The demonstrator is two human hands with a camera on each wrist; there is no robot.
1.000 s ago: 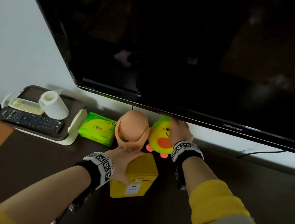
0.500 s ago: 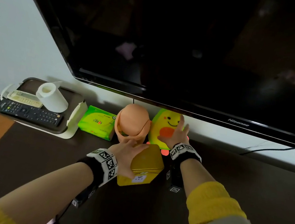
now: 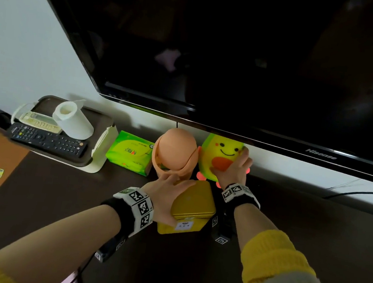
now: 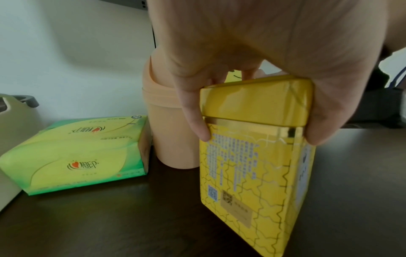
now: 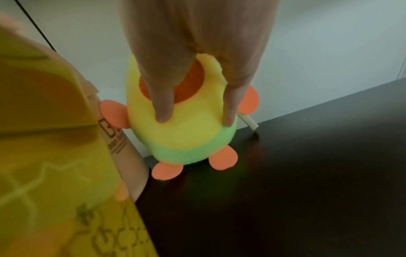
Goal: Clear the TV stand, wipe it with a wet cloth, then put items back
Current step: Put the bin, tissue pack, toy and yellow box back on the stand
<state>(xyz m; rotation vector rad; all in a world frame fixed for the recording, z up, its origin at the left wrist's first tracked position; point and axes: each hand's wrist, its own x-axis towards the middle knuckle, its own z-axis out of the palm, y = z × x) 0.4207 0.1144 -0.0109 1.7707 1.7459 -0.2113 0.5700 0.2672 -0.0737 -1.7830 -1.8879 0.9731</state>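
Note:
My left hand (image 3: 165, 199) grips a yellow tin (image 3: 193, 208) by its lid, thumb on one side and fingers on the other (image 4: 252, 52). The tin (image 4: 257, 156) leans, and its base is out of view. Behind it stands an orange swing-lid bin (image 3: 175, 151). My right hand (image 3: 235, 170) holds a yellow-green plush toy (image 3: 221, 152) with orange limbs, which is upright against the wall under the TV. In the right wrist view the thumb and fingers (image 5: 197, 52) clasp the plush toy's (image 5: 182, 135) body, and its feet touch the dark stand top (image 5: 307, 173).
A green tissue pack (image 3: 130, 152) lies left of the bin. Further left, a tray (image 3: 101, 145) holds a black remote (image 3: 46, 140), a pale remote and a paper roll (image 3: 74, 121). The TV (image 3: 237, 54) overhangs the back. A cable (image 3: 361, 191) runs at right.
My left hand came off the orange bin and took the tin by its lid; the tin now leans. My right hand slid from the plush toy's top down its front, so its face shows.

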